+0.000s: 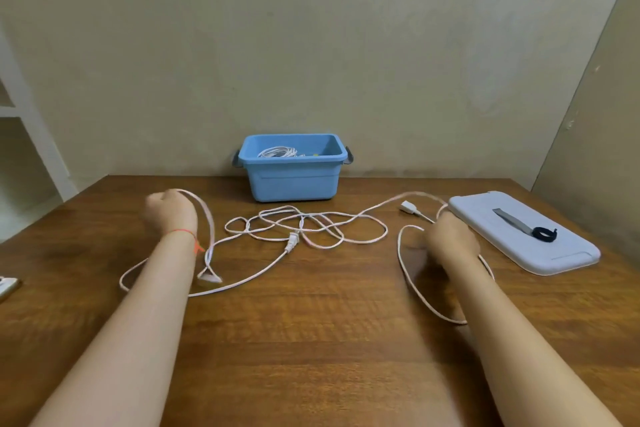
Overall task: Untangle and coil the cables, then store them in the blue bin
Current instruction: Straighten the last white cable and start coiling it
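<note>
Trailing between left hand [170,211] and right hand [452,239], cable [311,229].

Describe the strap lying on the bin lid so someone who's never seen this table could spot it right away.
Start at the blue bin against the wall, then look right to the pale lid lying flat on the wooden table. The strap lies on top of it: a flat grey band ending in a curled black loop, dark and short, unlike the long white cable spread between the hands.

A wooden table [311,340] with brown grain stands against a beige wall [242,45] bearing a faint swirled pattern. White shelving [20,121] occupies the left edge; a second beige wall panel [599,121] meets the corner at right.
</note>
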The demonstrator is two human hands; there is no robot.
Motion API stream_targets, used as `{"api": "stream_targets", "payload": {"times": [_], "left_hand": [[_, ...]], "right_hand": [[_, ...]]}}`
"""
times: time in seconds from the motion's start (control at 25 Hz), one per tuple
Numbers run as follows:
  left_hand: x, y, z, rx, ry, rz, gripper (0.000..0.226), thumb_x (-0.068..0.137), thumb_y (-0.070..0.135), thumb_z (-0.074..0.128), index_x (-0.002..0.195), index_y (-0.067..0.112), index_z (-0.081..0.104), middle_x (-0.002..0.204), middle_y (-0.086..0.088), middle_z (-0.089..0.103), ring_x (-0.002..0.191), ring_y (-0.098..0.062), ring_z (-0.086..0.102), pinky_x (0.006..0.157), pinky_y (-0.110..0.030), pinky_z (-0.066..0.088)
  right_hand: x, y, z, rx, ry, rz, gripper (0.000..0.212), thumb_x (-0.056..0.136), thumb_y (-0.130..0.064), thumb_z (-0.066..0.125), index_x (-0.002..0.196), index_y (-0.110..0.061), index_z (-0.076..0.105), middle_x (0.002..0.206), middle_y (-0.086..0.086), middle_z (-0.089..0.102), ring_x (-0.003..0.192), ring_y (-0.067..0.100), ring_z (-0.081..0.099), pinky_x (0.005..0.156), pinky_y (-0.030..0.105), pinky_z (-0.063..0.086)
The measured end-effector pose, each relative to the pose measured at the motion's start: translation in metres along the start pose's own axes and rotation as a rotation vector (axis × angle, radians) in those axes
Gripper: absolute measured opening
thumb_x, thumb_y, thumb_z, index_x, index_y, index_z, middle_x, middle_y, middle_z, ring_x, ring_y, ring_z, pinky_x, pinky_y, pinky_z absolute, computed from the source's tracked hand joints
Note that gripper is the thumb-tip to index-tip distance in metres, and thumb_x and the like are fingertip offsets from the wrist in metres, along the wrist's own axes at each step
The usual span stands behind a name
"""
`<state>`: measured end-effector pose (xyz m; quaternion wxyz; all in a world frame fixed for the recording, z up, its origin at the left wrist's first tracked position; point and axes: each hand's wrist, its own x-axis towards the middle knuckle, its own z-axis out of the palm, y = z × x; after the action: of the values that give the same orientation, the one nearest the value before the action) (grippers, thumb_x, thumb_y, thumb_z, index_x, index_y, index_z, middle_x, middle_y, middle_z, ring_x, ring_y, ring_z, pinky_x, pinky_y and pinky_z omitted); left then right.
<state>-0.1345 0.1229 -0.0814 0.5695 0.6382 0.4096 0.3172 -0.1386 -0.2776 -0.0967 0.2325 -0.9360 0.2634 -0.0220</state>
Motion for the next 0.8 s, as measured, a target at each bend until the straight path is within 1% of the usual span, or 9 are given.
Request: {"api": "stream_targets", "payload": {"times": [0.08, 0.24, 0.32, 0.4, 0.44, 0.56, 0.68, 0.72, 0.8], "left_hand": [[-0.010, -0.016, 0.003, 0.260, -0.062, 0.090, 0.051, 0.093, 0.017, 0.052, 0.141, 0.001, 0.044, 0.147, -0.024, 0.043, 0.135, -0.041, 0.041, 0.111, -0.043, 0.032], [-0.041, -0.031, 0.018, 0.468, -0.142, 0.928, 0.044, 0.081, 0.007, 0.056, 0.125, 0.010, 0.061, 0.132, -0.013, 0.055, 0.125, -0.035, 0.049, 0.107, -0.046, 0.033], [-0.066, -0.030, 0.031, 0.520, -0.527, 1.079, 0.029, 0.089, 0.013, 0.053, 0.112, 0.018, 0.070, 0.119, -0.002, 0.063, 0.114, -0.025, 0.058, 0.100, -0.042, 0.045], [-0.096, -0.039, 0.041, 0.699, -0.915, 1.053, 0.030, 0.096, 0.025, 0.052, 0.122, 0.027, 0.067, 0.130, 0.003, 0.059, 0.125, -0.019, 0.052, 0.105, -0.040, 0.043], [-0.106, -0.047, 0.047, 0.847, -0.988, 1.081, 0.034, 0.099, 0.030, 0.049, 0.131, 0.030, 0.061, 0.140, 0.004, 0.052, 0.134, -0.018, 0.043, 0.109, -0.041, 0.039], [-0.091, -0.064, 0.050, 1.173, -0.739, 1.132, 0.043, 0.101, 0.024, 0.039, 0.142, 0.036, 0.048, 0.145, 0.002, 0.046, 0.138, -0.020, 0.038, 0.107, -0.043, 0.034], [-0.056, -0.051, 0.037, 1.474, -0.366, 0.741, 0.047, 0.096, 0.022, 0.039, 0.140, 0.029, 0.053, 0.145, -0.008, 0.045, 0.139, -0.031, 0.034, 0.111, -0.052, 0.025], [-0.054, -0.044, 0.034, 1.480, -0.306, 0.652, 0.045, 0.095, 0.026, 0.043, 0.138, 0.024, 0.055, 0.148, -0.012, 0.042, 0.140, -0.034, 0.031, 0.113, -0.054, 0.022], [-0.067, -0.030, 0.037, 1.304, -0.251, 0.745, 0.041, 0.093, 0.029, 0.048, 0.130, 0.018, 0.058, 0.144, -0.014, 0.044, 0.135, -0.034, 0.034, 0.113, -0.052, 0.026]], "right_hand": [[-0.013, -0.020, 0.010, -0.187, -0.070, -0.065, 0.035, 0.095, -0.027, 0.056, 0.127, -0.012, 0.058, 0.125, 0.009, 0.060, 0.115, 0.029, 0.058, 0.093, 0.037, 0.050], [-0.032, -0.047, 0.016, -0.282, 0.190, -0.270, 0.037, 0.094, -0.020, 0.054, 0.129, -0.010, 0.053, 0.130, 0.012, 0.054, 0.121, 0.030, 0.051, 0.095, 0.037, 0.042], [-0.036, -0.057, 0.021, -0.142, 0.293, -0.317, 0.033, 0.096, -0.021, 0.051, 0.125, -0.005, 0.049, 0.121, 0.013, 0.055, 0.116, 0.033, 0.054, 0.087, 0.039, 0.043], [-0.040, -0.066, 0.026, 0.015, 0.165, -0.308, 0.030, 0.100, -0.024, 0.046, 0.121, -0.004, 0.045, 0.107, 0.010, 0.056, 0.109, 0.035, 0.058, 0.078, 0.038, 0.043], [-0.040, -0.067, 0.028, 0.020, 0.075, -0.294, 0.027, 0.100, -0.022, 0.046, 0.121, -0.004, 0.044, 0.106, 0.010, 0.058, 0.107, 0.035, 0.060, 0.076, 0.037, 0.043], [-0.036, -0.059, 0.027, -0.004, 0.030, -0.331, 0.018, 0.101, -0.014, 0.044, 0.116, -0.007, 0.048, 0.112, 0.012, 0.062, 0.101, 0.032, 0.061, 0.074, 0.035, 0.045], [-0.034, -0.057, 0.025, -0.001, -0.140, -0.521, 0.035, 0.104, -0.043, 0.037, 0.105, -0.018, 0.062, 0.106, 0.005, 0.066, 0.096, 0.025, 0.061, 0.080, 0.038, 0.048], [-0.037, -0.057, 0.024, 0.014, -0.261, -0.578, 0.046, 0.102, -0.053, 0.035, 0.096, -0.022, 0.069, 0.103, 0.002, 0.068, 0.095, 0.021, 0.061, 0.084, 0.038, 0.049], [-0.041, -0.058, 0.024, 0.039, -0.386, -0.646, 0.053, 0.101, -0.056, 0.037, 0.085, -0.023, 0.075, 0.095, -0.001, 0.069, 0.087, 0.014, 0.061, 0.079, 0.034, 0.048]]}}
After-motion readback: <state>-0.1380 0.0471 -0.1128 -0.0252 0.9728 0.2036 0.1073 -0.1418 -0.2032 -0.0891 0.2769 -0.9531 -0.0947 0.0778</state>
